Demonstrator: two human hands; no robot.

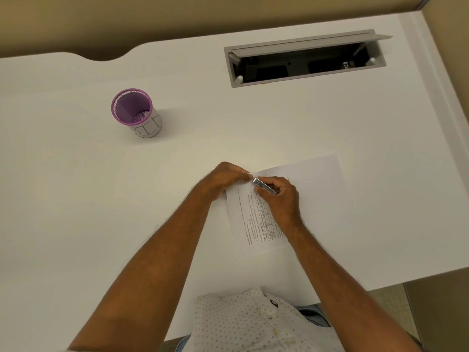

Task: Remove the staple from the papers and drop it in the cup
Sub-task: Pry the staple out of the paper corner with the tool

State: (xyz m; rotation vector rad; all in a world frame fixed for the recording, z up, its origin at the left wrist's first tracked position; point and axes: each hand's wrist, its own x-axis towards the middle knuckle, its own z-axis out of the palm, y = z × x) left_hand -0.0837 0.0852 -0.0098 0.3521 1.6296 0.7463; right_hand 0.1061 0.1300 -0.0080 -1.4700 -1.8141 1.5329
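- The left hand (pixel 228 177) is pinning the papers' (pixel 286 199) corner, fingers curled down onto it.
- The right hand (pixel 280 196) is gripping a metal staple remover (pixel 264 186), its tip touching that corner.
- The staple itself is hiding under the fingertips.
- The purple cup (pixel 134 111) is standing upright, well apart on the bench (pixel 76 199).

Place: an office workstation.
Table (pixel 76 199): broad white top with a curved cut-out along its far edge.
Cable hatch (pixel 307 58): grey flip-up lid set into the table, open on a dark trough.
Pen cup (pixel 134 111): purple mesh desk cup.
Papers (pixel 299 179): printed sheets with text and a table.
Surround: plain tan partition walls (pixel 101 21).
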